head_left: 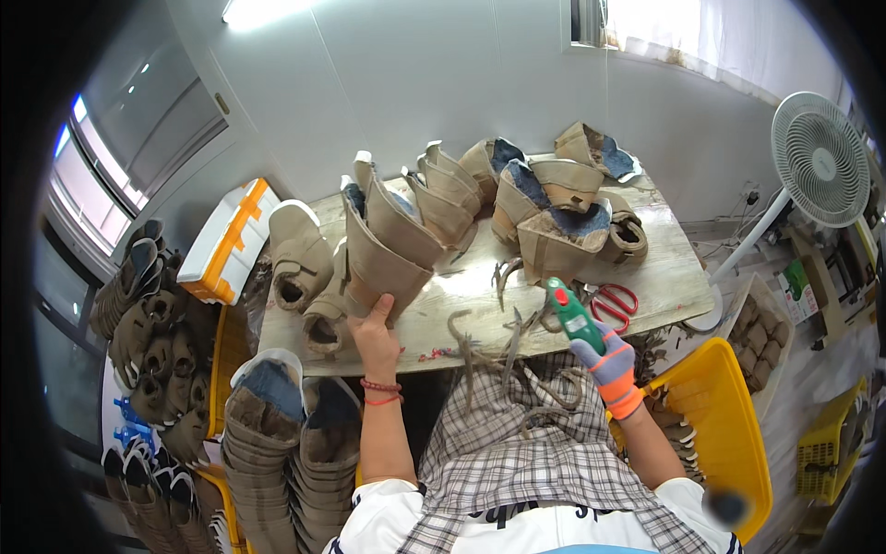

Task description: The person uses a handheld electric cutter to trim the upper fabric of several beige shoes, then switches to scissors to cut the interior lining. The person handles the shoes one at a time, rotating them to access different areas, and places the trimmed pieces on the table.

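My bare left hand (374, 334), with red bracelets at the wrist, grips the lower edge of a nested stack of tan shoe uppers (392, 263). Its thumb lies on the outer face; the other fingers are partly hidden. My right hand (606, 367), in a grey-purple and orange glove, is closed around a green handheld power tool (579, 319) with a red button. The working end of this tool cannot be made out clearly. Red-handled scissors (616, 309) lie just beyond it on the table. Curled tan offcut strips (461, 342) hang over the table's near edge and onto my checked apron (517, 462).
More uppers (563, 231) with blue linings stand along the table (480, 305). Tall stacks (268, 452) rise at the near left, beside yellow crates. Another yellow crate (738, 415) is close by my right arm. A white-and-orange box (226, 245) and a standing fan (820, 159) flank the table.
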The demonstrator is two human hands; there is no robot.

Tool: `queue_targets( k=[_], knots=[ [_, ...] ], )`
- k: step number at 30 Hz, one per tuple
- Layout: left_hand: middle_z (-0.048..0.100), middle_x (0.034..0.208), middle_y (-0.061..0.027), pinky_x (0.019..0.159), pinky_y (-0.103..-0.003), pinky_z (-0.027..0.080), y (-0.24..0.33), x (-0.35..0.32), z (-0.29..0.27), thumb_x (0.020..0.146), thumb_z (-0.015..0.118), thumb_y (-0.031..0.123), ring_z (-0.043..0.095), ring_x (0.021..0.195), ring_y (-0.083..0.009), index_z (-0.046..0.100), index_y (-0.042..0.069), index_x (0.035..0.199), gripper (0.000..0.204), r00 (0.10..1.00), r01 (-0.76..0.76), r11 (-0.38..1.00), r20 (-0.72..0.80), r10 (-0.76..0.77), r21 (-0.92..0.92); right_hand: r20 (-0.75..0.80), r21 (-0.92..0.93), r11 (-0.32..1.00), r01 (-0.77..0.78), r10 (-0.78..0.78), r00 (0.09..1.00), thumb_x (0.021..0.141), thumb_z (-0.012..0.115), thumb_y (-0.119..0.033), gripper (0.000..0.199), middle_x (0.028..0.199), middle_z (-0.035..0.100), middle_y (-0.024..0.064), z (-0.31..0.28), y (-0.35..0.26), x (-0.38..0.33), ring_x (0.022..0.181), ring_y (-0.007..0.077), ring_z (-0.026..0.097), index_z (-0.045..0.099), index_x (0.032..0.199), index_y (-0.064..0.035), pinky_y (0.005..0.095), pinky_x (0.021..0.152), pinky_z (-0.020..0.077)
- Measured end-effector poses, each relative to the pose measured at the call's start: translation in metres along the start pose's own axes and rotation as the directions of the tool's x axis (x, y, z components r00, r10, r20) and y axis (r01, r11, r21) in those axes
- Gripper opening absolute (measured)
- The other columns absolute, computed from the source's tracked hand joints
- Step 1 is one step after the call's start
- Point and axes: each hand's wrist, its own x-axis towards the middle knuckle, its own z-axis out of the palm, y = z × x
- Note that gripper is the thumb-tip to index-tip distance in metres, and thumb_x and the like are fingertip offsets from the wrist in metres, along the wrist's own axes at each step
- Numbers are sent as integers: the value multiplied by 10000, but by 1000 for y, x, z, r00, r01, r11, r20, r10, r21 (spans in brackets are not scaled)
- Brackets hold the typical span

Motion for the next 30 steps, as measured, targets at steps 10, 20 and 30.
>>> queue_targets(
  k=[10, 20, 30],
  knots=[
    [598, 1182, -67, 932, -353, 445, 52, -65, 9, 812, 669, 17, 561, 1082, -201, 565, 6, 1204, 405, 990, 134, 908, 90, -107, -397, 110, -264, 860, 437, -423, 899, 643, 811, -451, 602, 734, 660, 139, 28, -58, -7, 614, 296, 632, 653, 1086, -74, 347, 574, 503],
    [545, 1213, -112, 912, -381, 472, 82, -63, -16, 794, 695, 45, 551, 1083, -246, 448, -21, 1284, 552, 994, -89, 911, -91, 56, -403, 110, -195, 853, 485, -472, 875, 627, 834, -386, 581, 753, 663, 131, 30, -74, -21, 616, 285, 622, 651, 1083, -75, 342, 586, 497],
    [547, 1250, -99, 939, -371, 470, 80, -87, 6, 831, 668, 64, 552, 1121, -238, 452, 1, 1312, 531, 992, 105, 911, 109, -67, -398, 96, -227, 759, 610, -606, 790, 582, 863, -356, 609, 794, 676, 124, 25, -81, -28, 638, 281, 630, 648, 1074, -69, 326, 584, 498]
  ],
)
